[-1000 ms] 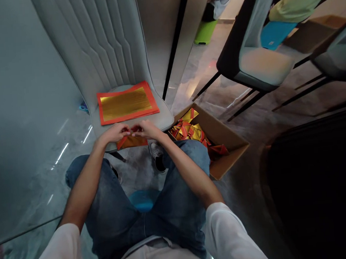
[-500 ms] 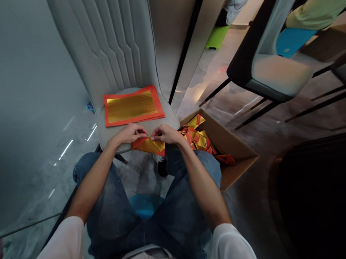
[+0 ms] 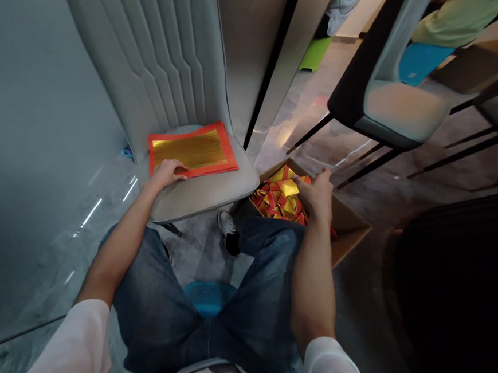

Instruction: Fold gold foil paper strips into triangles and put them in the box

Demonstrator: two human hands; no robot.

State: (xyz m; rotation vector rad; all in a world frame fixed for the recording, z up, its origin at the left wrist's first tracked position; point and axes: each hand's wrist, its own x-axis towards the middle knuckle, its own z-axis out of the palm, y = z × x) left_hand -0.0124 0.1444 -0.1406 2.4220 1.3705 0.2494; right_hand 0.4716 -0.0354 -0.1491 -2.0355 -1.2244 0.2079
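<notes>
**Change noted:** half a second ago both hands met just off the front edge of the seat of a grey upholstered chair [image 3: 202, 196], pinching a folded red-and-gold sheet between them. They have now parted and work separately, and that sheet no longer shows between them. Whether it lies among the pieces in the box cannot be told.

**Left hand [image 3: 168, 173]:** on the chair seat, lying open on a stack of red-bordered gold paper sheets [image 3: 192, 152]. Its fingers [image 3: 179, 170] are extended and rest on the gold panel near the stack's edge, gripping nothing.

**Right hand [image 3: 316, 195]:** to the right of the chair, above a cardboard box [image 3: 350, 233]. Its fingers [image 3: 304, 185] are spread and loosely bent, directly over a heap of folded red-and-gold paper pieces [image 3: 278, 198]. Nothing shows in their hold, though the hand's own bulk hides part of the view. The fingertips sit at or just above the heap; whether they touch it cannot be told.

**Also present:** the person's blue jeans [image 3: 152, 274] in front of the chair, a grey sneaker [image 3: 227, 225] below the seat's front edge, and a round blue object [image 3: 209, 297] on the floor further from the chair.
</notes>
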